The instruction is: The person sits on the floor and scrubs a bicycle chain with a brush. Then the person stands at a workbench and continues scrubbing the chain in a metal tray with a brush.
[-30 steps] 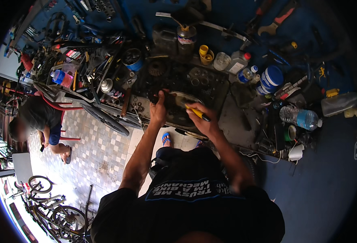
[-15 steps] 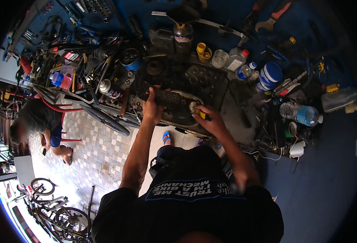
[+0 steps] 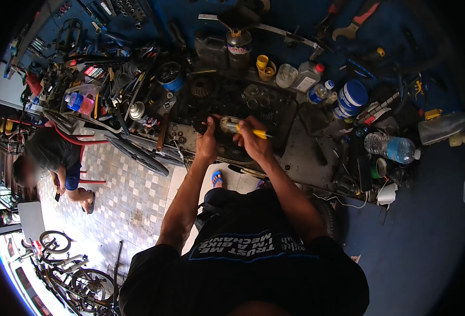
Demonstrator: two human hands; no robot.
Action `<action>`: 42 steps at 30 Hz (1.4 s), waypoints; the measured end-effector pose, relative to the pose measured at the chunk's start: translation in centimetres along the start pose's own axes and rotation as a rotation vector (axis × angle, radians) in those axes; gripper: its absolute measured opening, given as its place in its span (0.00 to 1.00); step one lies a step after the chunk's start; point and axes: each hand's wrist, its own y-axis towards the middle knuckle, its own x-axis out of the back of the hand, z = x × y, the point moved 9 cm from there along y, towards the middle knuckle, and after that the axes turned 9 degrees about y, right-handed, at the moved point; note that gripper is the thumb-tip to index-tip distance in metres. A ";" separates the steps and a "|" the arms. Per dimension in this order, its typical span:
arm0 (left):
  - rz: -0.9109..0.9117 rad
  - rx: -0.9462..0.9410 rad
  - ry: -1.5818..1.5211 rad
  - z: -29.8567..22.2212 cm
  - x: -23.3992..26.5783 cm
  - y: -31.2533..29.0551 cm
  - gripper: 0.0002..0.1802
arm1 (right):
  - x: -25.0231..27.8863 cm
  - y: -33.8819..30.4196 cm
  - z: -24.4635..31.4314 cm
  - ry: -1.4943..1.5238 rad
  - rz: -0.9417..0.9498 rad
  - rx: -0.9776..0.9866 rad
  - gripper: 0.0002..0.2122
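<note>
My right hand (image 3: 252,141) grips a paintbrush (image 3: 261,134) by its yellow handle. Its pale bristles point left, at a dark, greasy bicycle part (image 3: 199,124). My left hand (image 3: 207,145) is closed on that part, thumb on top; its exact kind is hard to make out. Both hands are over the near side of a black, dirty tray (image 3: 287,113) on the workbench. Toward the tray's far left lies a toothed cassette (image 3: 201,87), and several metal rings (image 3: 252,101) lie near its middle.
Behind the tray stand yellow cups (image 3: 264,66), a grey bottle with a red cap (image 3: 307,77) and a blue-and-white tub (image 3: 352,96). A spray can (image 3: 139,112) and a blue tin (image 3: 169,77) are left. Another person (image 3: 53,155) sits on a red chair at far left.
My right hand has moved left and turned the brush, bringing its bristles toward my left hand. The dark part in my left hand has turned and shows less of its length.
</note>
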 end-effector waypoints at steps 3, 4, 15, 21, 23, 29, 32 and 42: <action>0.048 0.060 -0.127 -2.0 -2.5 -0.7 0.19 | 5.0 -0.1 -4.0 -0.248 -0.133 0.113 0.13; 0.060 0.082 -0.190 -2.8 -3.1 -1.0 0.19 | 7.4 0.0 -4.9 -0.330 -0.173 0.124 0.13; 0.007 0.034 -0.059 -1.7 -2.1 0.0 0.21 | 5.5 -1.0 -2.8 -0.363 -0.112 0.042 0.13; -0.014 0.020 -0.115 -2.0 -3.0 -0.6 0.19 | -1.2 -2.2 0.7 -0.120 -0.067 -0.021 0.15; -0.024 0.054 -0.193 -2.8 -3.4 -0.9 0.19 | 2.0 -2.2 -1.9 -0.219 -0.094 -0.033 0.14; -0.019 -0.043 -0.014 -1.0 -2.0 -0.2 0.22 | -2.5 -3.4 2.8 -0.265 0.021 0.178 0.11; 0.020 0.112 -0.212 -2.1 -3.1 -0.9 0.22 | 2.0 -2.6 -1.3 -0.371 -0.025 0.082 0.14; 0.023 0.135 -0.234 -1.8 -3.3 -0.7 0.22 | 2.7 -2.8 -0.6 -0.407 -0.048 0.089 0.12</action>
